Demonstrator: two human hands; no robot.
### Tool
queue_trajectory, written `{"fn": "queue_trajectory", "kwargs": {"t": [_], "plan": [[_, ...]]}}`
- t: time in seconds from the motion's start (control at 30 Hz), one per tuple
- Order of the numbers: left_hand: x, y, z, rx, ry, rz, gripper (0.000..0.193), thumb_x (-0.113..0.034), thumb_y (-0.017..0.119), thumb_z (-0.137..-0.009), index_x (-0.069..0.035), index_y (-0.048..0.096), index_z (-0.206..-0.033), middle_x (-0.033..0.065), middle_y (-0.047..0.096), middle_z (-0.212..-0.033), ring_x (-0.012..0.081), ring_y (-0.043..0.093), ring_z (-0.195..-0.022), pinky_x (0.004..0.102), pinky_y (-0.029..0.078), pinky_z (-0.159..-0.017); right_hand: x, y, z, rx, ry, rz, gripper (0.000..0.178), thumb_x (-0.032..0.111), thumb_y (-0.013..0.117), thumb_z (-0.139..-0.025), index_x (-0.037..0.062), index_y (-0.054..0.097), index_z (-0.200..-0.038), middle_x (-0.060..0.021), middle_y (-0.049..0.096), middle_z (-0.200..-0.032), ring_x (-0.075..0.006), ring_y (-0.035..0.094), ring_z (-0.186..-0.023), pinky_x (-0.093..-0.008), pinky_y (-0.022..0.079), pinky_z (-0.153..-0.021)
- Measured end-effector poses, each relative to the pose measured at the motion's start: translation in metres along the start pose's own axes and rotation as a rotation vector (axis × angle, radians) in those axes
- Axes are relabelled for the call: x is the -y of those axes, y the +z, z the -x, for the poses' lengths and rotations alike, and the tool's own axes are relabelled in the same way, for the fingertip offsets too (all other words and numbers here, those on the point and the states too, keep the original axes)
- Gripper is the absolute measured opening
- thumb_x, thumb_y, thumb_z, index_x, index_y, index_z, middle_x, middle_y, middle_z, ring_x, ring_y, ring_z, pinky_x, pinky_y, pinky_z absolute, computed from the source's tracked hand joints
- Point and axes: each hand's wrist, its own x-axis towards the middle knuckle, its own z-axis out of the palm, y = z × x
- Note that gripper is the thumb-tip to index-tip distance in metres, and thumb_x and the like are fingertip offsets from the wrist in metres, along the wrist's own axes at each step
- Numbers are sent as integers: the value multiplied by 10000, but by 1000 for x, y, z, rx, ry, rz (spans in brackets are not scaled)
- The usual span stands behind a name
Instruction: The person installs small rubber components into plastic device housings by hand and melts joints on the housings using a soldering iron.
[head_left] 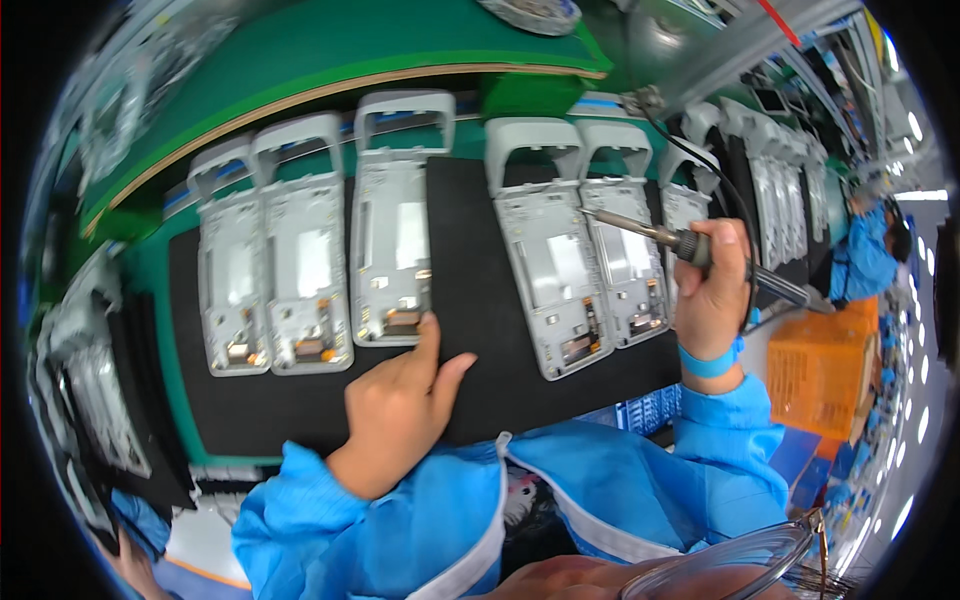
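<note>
From my remote seat I read the left hand (395,405) at 7 o'clock: forefinger stretched out, thumb spread wide, nothing gripped, its fingertip at the foot of a pale grey panel (392,230) toward 10 o'clock (whether it presses, I can't tell). At 3 o'clock I have the right hand (715,290), above a blue wristband (712,363), fingers curled closed round a soldering iron (690,245). The iron's tip points between 9 and 10 o'clock, by the right edge of a second panel (545,265) at 2 o'clock; contact is unclear to me. Both panels lie on a black mat (465,270), handle loops toward 12. Farther out I see a green shelf (330,45) at 11 o'clock, an orange crate (812,375) just past 3, and, farthest, a co-worker (865,260) in blue near 3.
</note>
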Motion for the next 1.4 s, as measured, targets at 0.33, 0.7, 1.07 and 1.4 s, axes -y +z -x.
{"fn": "queue_trajectory", "kwargs": {"t": [0.33, 0.7, 1.07, 1.4], "plan": [[-15, 2, 3, -53, -256, 194, 336, -182, 574, -794, 50, 558, -1037, 140, 526, -542, 238, 541, -457, 315, 408, -439, 32, 64, 18, 155, -60, -101, 262, 303, 478, -863, 62, 551, -789, 32, 383, -536, -36, 318, -436, -182, 228, -410], [3, -11, 0, 116, -200, 300, 343, -202, 511, -816, 54, 532, -1044, 172, 560, -578, 317, 575, -530, 391, 452, -496, 9, 164, 5, 216, -128, 41, 276, 277, 568, -810, 18, 539, -722, 4, 475, -560, -56, 416, -517, -223, 336, -466], [60, -56, 23, -50, 5, 67, 293, -100, 628, -743, -38, 593, -1027, 73, 509, -517, 196, 501, -424, 300, 389, -410, -18, 168, -6, 129, -98, 145, 290, 286, 569, -800, 17, 538, -697, -15, 487, -564, -85, 439, -552, -248, 358, -510], [68, -48, 21, -47, 27, 25, 297, -111, 647, -721, -58, 608, -1011, 41, 471, -508, 173, 470, -418, 289, 380, -409, -24, 171, -10, 128, -104, 179, 265, 263, 573, -798, 22, 538, -694, -14, 483, -567, -82, 434, -549, -246, 358, -509]]}}
